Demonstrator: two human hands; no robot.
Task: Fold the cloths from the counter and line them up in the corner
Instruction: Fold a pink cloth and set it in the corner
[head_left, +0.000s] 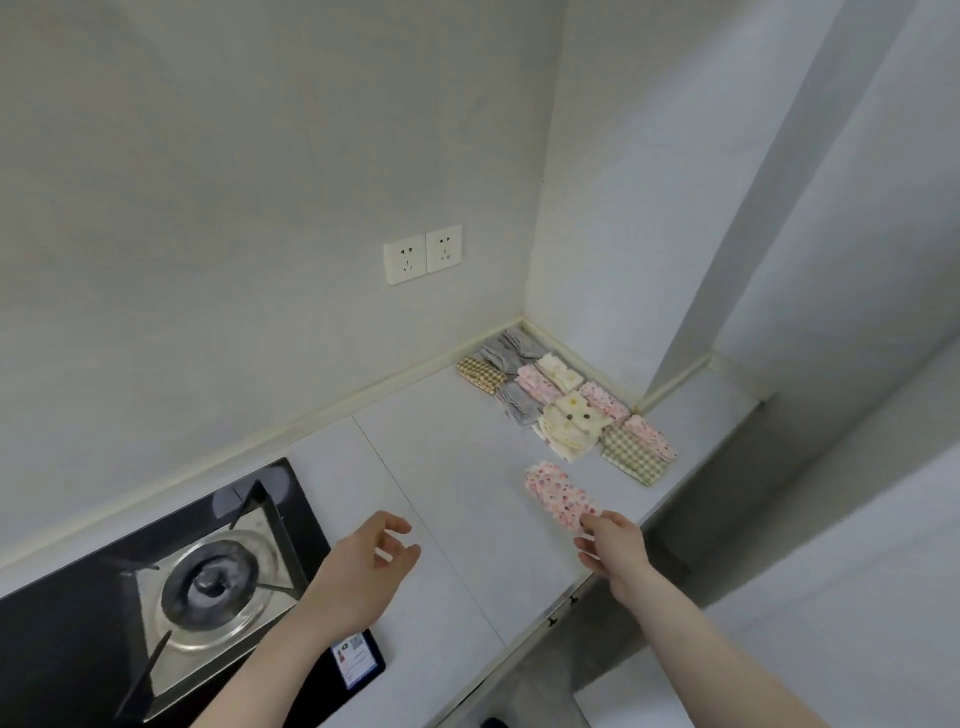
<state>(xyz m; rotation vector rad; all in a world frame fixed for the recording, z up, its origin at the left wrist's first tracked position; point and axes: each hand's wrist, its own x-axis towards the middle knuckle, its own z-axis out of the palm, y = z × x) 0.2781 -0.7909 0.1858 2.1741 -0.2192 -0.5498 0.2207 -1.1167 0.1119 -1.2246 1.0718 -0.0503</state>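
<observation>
Right grip pinching folded pink floral cloth over counter; left grip spread, holding nothing

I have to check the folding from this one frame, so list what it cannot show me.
- Head view: the near end of the pink floral cloth is covered by the right hand; the grip itself is hidden.
- Folded cloths in the corner overlap and look small; their exact count is unclear.
- The label on the stove is too small to read.
- The left hand holds nothing; both forearms are cut off by the bottom edge.
</observation>
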